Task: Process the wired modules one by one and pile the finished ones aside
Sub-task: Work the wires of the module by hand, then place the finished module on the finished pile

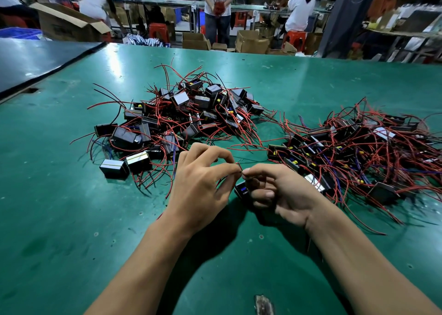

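Wire ends (240,169): pinched between thumb and forefinger of my left hand (198,185) and my right hand (284,192), tips meeting, probably to work the leads together.
Module (241,191): gripped by my right hand's curled lower fingers, low over the table (59,195), steadying its leads.
Centre pile (177,118): just beyond my knuckles.
Right pile (354,152): beside my right hand (which pile is finished, I cannot tell).

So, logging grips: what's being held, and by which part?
The left hand and right hand pinch the wire ends of one module; the right also holds its body.
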`<act>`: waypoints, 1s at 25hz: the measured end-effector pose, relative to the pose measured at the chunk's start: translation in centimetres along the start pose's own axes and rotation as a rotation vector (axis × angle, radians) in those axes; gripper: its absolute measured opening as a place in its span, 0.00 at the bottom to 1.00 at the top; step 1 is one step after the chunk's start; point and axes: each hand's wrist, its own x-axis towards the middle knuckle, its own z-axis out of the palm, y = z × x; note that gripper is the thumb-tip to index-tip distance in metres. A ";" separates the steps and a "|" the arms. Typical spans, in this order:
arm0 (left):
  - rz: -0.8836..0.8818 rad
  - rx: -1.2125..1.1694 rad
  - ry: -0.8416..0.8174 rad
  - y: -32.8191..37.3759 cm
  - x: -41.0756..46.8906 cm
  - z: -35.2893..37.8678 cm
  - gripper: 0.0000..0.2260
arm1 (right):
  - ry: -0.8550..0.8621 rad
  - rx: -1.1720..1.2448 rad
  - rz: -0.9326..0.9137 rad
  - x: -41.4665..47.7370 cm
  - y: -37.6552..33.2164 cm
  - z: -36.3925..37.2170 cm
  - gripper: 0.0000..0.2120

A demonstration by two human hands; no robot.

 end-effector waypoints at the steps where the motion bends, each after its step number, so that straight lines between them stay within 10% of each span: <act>1: 0.005 0.005 0.008 0.0 0.0 0.0 0.02 | -0.027 0.021 0.005 0.0 0.0 -0.1 0.11; 9: 0.003 0.000 0.016 -0.3 -0.2 0.3 0.02 | 0.085 -0.290 -0.051 -0.4 -0.3 -0.2 0.10; 25: -0.414 -0.071 -0.149 -1.3 -0.3 0.1 0.27 | 0.503 0.457 -0.622 1.0 -1.8 -2.9 0.09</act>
